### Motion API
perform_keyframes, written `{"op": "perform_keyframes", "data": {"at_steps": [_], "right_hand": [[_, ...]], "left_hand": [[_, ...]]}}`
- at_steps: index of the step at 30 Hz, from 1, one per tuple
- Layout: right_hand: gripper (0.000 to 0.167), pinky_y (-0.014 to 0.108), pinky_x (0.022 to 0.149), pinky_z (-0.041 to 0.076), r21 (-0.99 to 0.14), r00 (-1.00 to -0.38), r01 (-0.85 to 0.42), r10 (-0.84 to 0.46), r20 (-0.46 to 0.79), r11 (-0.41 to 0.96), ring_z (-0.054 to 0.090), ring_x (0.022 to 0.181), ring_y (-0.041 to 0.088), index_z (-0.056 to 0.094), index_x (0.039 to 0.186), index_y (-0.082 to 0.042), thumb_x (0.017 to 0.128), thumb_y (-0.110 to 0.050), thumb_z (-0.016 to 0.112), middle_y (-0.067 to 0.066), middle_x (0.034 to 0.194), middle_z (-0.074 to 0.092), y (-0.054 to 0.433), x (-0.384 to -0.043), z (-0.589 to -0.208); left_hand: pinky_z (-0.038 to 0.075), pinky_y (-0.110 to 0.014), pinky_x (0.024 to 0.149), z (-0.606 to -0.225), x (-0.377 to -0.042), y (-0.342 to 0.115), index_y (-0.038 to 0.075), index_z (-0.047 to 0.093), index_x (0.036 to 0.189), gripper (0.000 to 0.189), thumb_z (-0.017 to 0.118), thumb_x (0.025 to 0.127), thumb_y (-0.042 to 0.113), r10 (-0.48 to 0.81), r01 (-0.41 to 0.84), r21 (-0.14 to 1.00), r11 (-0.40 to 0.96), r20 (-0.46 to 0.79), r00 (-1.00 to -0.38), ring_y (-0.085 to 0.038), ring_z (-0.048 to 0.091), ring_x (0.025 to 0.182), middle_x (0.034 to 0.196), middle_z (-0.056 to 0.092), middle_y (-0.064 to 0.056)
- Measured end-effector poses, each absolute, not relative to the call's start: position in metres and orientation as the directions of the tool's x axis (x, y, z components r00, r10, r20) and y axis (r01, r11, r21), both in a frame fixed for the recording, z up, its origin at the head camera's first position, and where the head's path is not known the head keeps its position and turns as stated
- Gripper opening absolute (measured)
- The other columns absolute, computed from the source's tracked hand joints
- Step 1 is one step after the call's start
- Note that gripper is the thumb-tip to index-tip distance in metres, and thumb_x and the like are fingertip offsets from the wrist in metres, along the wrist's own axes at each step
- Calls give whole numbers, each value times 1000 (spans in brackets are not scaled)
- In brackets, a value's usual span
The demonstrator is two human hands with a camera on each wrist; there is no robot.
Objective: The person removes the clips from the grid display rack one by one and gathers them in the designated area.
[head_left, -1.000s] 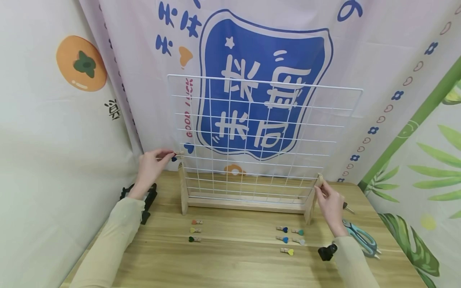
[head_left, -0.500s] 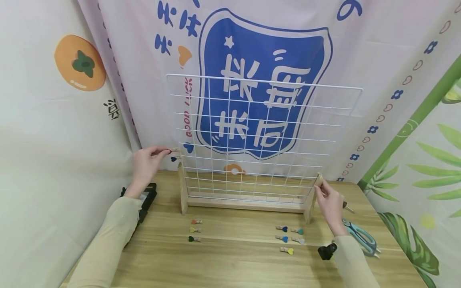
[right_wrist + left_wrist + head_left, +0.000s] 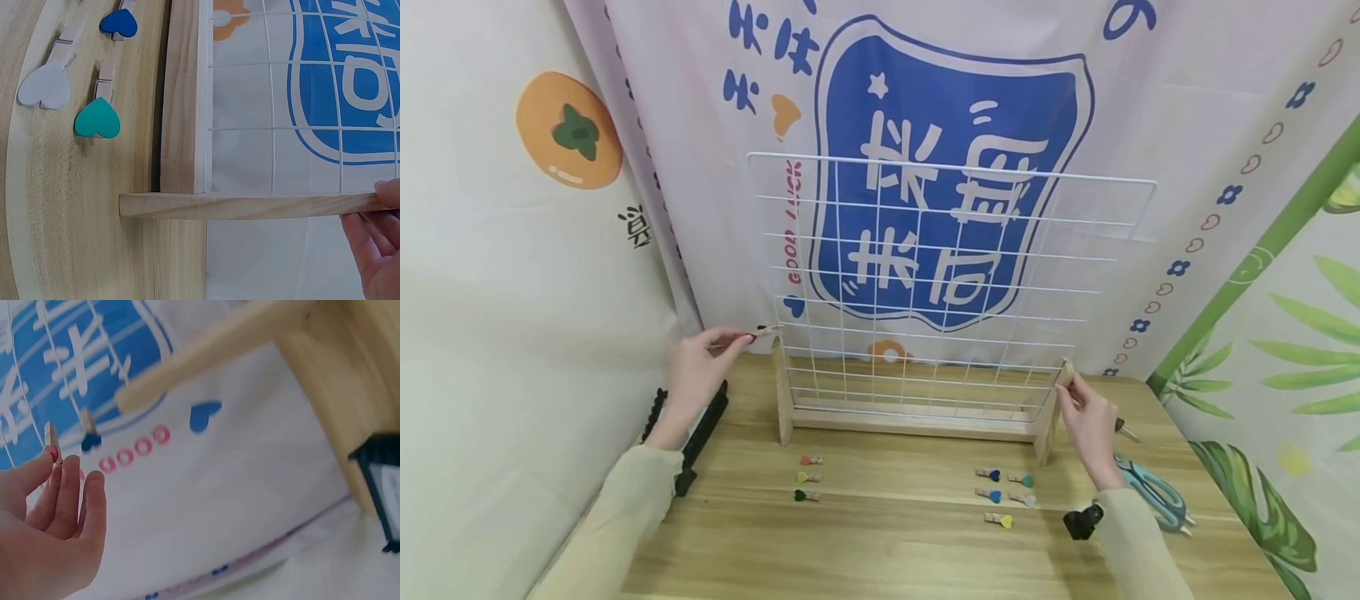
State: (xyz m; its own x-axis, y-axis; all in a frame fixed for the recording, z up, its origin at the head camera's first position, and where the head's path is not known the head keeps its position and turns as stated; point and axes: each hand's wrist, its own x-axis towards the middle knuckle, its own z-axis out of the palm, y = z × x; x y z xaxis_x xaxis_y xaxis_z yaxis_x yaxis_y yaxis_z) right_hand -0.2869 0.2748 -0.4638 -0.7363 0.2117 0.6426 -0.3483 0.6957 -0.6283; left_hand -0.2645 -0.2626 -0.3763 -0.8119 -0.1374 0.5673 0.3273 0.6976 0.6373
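A white wire grid (image 3: 917, 218) stands upright in a wooden stand (image 3: 917, 425). At its left edge, my left hand (image 3: 696, 375) pinches a small wooden clothespin with a red heart (image 3: 51, 439) between thumb and fingers. A second clothespin with a dark blue heart (image 3: 90, 432) sits on the grid's edge close by; in the head view the held one overlaps it. My right hand (image 3: 1087, 421) holds the top of the stand's right wooden post (image 3: 269, 205), thumb on one side and fingers on the other.
Heart clothespins lie on the table in two groups, among them an orange one (image 3: 811, 460) at left and a teal one (image 3: 1021, 480) at right. Teal scissors (image 3: 1153, 492) and a small black object (image 3: 1081, 523) lie by the right arm. A black-framed object (image 3: 703, 437) is beside the left forearm.
My left hand rises slightly with the red-heart clothespin, then comes down and a little left, level with the blue-heart one. My right hand stays on the post.
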Motion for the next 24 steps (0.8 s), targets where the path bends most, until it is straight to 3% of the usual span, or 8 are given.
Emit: {"op": "perform_keyframes", "data": {"at_steps": [4,6,9,18,24], "right_hand": [[28,-3,71,41,-623,-730,-356,209,651,697,70,91,47,65,118,11,91,2,66,33,104,70,275,-287,-463],[29,-5,71,40,-623,-727,-362,208,654,694,70,90,47,65,118,12,91,2,66,33,103,70,275,-287,-463],[29,-8,70,36,-623,-725,-372,204,658,688,70,90,48,64,118,13,91,3,66,34,103,69,275,-287,-463],[29,-9,71,34,-623,-723,-376,204,660,686,69,91,49,63,119,14,91,3,65,35,104,68,274,-287,-463],[30,-9,71,34,-623,-723,-375,204,660,686,69,90,49,63,120,13,91,3,65,35,105,68,273,-286,-462]], "left_hand": [[56,-16,71,-392,-257,-245,4,75,102,18,72,92,18,-69,333,613,716,537,-841,-20,74,85,99,77,-16],[60,-27,73,-402,-255,-235,3,75,100,15,73,90,13,-22,361,607,708,529,-848,-29,75,85,97,77,-17],[61,-33,72,-419,-252,-220,2,75,97,12,74,87,8,54,406,596,693,518,-854,-29,75,81,93,77,-16],[58,-21,70,-464,-247,-179,3,75,94,8,73,88,8,222,430,648,629,380,-898,-21,73,78,89,77,-12],[51,-14,61,-489,-248,-163,1,75,86,5,73,87,6,328,484,591,645,358,-874,-14,67,66,79,75,-10]]}}
